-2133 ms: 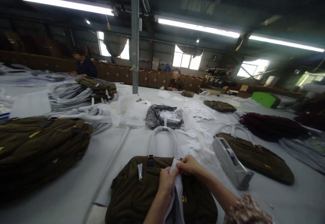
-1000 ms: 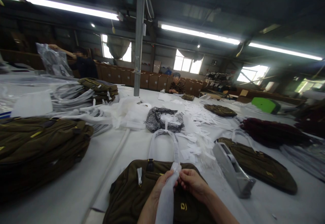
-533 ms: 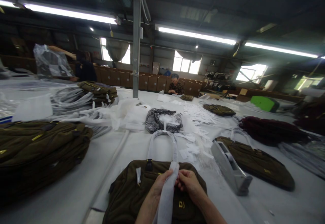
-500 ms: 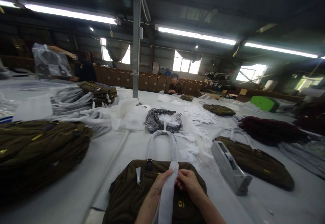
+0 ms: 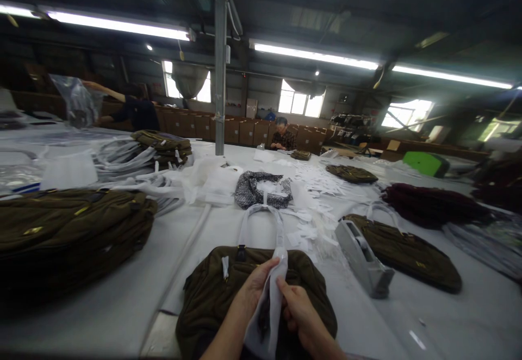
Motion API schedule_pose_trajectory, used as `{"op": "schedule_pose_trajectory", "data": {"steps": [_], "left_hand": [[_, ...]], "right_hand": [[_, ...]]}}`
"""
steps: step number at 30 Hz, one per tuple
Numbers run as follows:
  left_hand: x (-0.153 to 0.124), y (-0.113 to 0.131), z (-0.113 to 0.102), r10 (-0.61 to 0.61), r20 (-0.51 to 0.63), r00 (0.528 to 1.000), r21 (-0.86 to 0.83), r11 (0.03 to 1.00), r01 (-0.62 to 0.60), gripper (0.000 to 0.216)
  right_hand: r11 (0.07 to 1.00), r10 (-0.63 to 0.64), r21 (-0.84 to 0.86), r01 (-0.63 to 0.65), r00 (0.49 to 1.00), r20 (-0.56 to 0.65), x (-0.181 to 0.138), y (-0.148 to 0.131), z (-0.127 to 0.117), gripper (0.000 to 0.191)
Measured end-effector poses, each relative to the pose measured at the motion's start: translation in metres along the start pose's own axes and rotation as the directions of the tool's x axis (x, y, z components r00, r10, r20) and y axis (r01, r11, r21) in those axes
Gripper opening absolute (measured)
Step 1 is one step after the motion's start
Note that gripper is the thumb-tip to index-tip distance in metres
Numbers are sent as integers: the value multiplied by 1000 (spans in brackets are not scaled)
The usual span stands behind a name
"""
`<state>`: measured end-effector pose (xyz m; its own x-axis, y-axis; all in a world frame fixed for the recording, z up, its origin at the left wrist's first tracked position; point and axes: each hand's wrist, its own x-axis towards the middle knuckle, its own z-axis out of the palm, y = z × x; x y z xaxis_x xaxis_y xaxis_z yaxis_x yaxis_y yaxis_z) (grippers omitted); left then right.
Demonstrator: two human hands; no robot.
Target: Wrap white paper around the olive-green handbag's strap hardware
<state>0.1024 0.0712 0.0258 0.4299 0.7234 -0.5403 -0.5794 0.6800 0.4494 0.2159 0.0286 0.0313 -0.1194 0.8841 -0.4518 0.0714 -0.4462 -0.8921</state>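
In front of me on the table lies an olive-brown bag [image 5: 204,300] with its wrapped white handle loop [image 5: 244,227] standing at the far side. A white wrapping strip [image 5: 275,316] runs down over the bag front, folded open lengthwise with something dark inside the fold. My left hand [image 5: 255,289] pinches the strip's left edge near its upper end. My right hand [image 5: 299,308] is closed on the right edge, its index finger pressed along the strip and the other fingers curled. A small white-wrapped zipper pull [image 5: 225,267] hangs on the bag.
A grey tape dispenser [image 5: 362,259] stands to the right, beside another olive bag [image 5: 411,259]. Stacked olive bags [image 5: 73,235] lie left. Beyond are a black-and-white patterned bundle [image 5: 247,191] and scattered white pieces [image 5: 318,180]. Two people [image 5: 283,137] are across the table.
The white strip has spread open into a fold showing a dark inside. My right hand has shifted slightly down along it. At far left, a person's clear plastic bag has moved left.
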Motion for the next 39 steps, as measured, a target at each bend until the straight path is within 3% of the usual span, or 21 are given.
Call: {"op": "schedule_pose_trajectory", "data": {"steps": [3,6,9,14,17,19,22,27,31,37,39], "left_hand": [[4,-1,4,70,-43,997,67,995,-67,32],[6,-2,7,216,-98,972,157,967,-199,22],[-3,-7,7,373,-106,922,272,903,-334,12],[-44,-28,-9,527,-61,848,469,765,-442,22],[-60,-40,-21,655,-30,755,640,593,-489,19],[-65,-47,-24,722,-6,692,735,473,-486,23],[-69,-55,-22,772,-47,634,819,393,-418,25],[-73,-71,-12,842,4,539,975,116,-189,32],[-71,-82,-20,906,82,416,996,-86,-8,38],[-61,-93,-43,909,316,272,947,-287,-141,33],[-61,-94,-44,908,332,258,943,-308,-129,31]], "right_hand": [[1000,7,-2,-7,1000,-5,2,3,10,46],[995,-78,-74,73,995,-62,9,10,15,39],[969,-186,-184,162,975,-119,15,15,16,34],[936,-255,-286,206,956,-147,18,18,17,27],[933,-247,-304,193,957,-150,17,18,18,28],[930,-239,-317,184,960,-147,18,17,18,27],[928,-220,-337,161,965,-143,18,17,18,27],[929,-173,-355,109,973,-153,20,19,18,28],[934,-144,-348,78,975,-168,20,20,21,31],[961,-99,-273,48,980,-175,18,15,26,32],[973,-64,-230,26,985,-159,17,13,25,32]]}}
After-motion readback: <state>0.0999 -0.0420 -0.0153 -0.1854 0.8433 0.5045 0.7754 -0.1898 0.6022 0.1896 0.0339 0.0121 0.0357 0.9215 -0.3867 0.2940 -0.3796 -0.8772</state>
